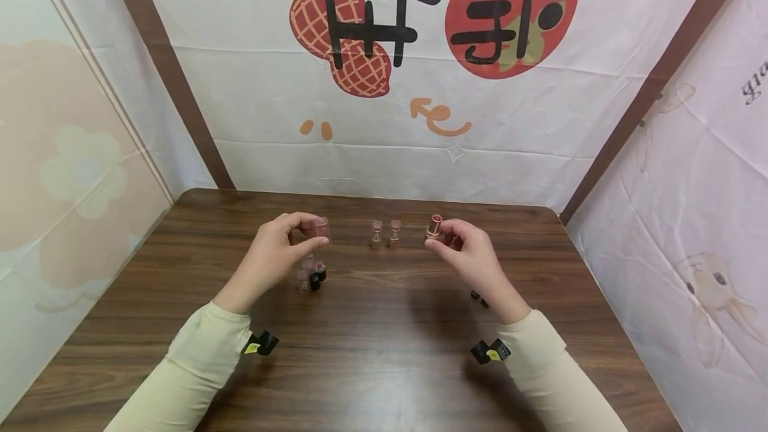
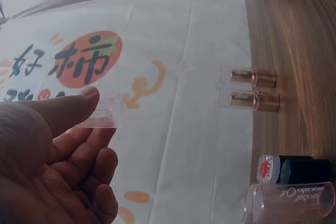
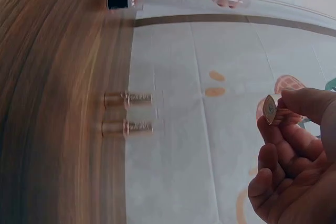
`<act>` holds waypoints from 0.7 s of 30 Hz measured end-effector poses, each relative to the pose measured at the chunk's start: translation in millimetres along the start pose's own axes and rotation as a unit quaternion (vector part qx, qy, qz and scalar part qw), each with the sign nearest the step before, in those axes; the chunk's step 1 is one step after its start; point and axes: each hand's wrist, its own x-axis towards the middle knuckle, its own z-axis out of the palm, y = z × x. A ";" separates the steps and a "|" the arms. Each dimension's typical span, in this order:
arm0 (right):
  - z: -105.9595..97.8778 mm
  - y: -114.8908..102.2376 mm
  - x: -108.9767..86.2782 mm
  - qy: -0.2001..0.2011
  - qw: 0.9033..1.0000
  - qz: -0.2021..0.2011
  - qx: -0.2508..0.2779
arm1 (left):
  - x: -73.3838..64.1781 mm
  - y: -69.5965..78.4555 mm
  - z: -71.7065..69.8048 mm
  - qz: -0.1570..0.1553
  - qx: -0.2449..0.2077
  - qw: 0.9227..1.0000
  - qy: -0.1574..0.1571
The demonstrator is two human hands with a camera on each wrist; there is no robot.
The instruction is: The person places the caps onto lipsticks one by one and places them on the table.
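Note:
My left hand pinches a clear pinkish lipstick cap between thumb and fingers, held up over the table. Opposite it, my right hand grips a gold lipstick upright, its red end uncovered at the top. The right wrist view shows the base of that lipstick between thumb and forefinger. Between the hands, two gold lipsticks with clear caps, a left one and a right one, stand side by side. Both held pieces are apart from each other.
Below the left hand stand clear caps with lettering and black cylinders, one beside a clear piece with a red mark. Small black items lie by my right wrist. The brown wooden table meets a printed cloth behind.

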 end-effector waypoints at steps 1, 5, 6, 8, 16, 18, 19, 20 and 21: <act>3.7 -1.1 0.8 -0.002 1.000 0.001 0.004 | -0.5 0.6 0.4 0.000 -0.003 1.000 0.000; 16.9 -2.2 2.6 -0.013 1.000 -0.001 0.017 | -1.9 2.9 1.9 0.002 -0.011 1.000 0.000; 19.8 -2.0 2.7 -0.015 1.000 -0.002 0.020 | -2.1 3.5 2.1 0.003 -0.013 1.000 0.000; 24.6 -1.2 2.5 -0.020 0.999 -0.006 0.024 | -2.3 4.7 2.8 0.006 -0.015 1.000 -0.002; 36.0 2.1 -0.1 -0.032 0.999 -0.005 0.037 | -3.2 7.1 5.4 0.002 -0.027 1.000 -0.011; 37.4 3.7 -1.2 -0.038 0.999 0.000 0.039 | -3.3 7.5 6.3 0.002 -0.028 1.000 -0.013; 38.1 4.5 -1.7 -0.041 0.998 0.003 0.041 | -3.5 7.8 6.6 0.002 -0.028 1.000 -0.013; 38.8 5.3 -2.1 -0.045 0.998 0.005 0.041 | -3.8 8.2 6.6 0.001 -0.028 1.000 -0.013; 39.5 5.9 -2.3 -0.049 0.998 0.007 0.043 | -4.1 8.5 6.6 0.000 -0.026 1.000 -0.013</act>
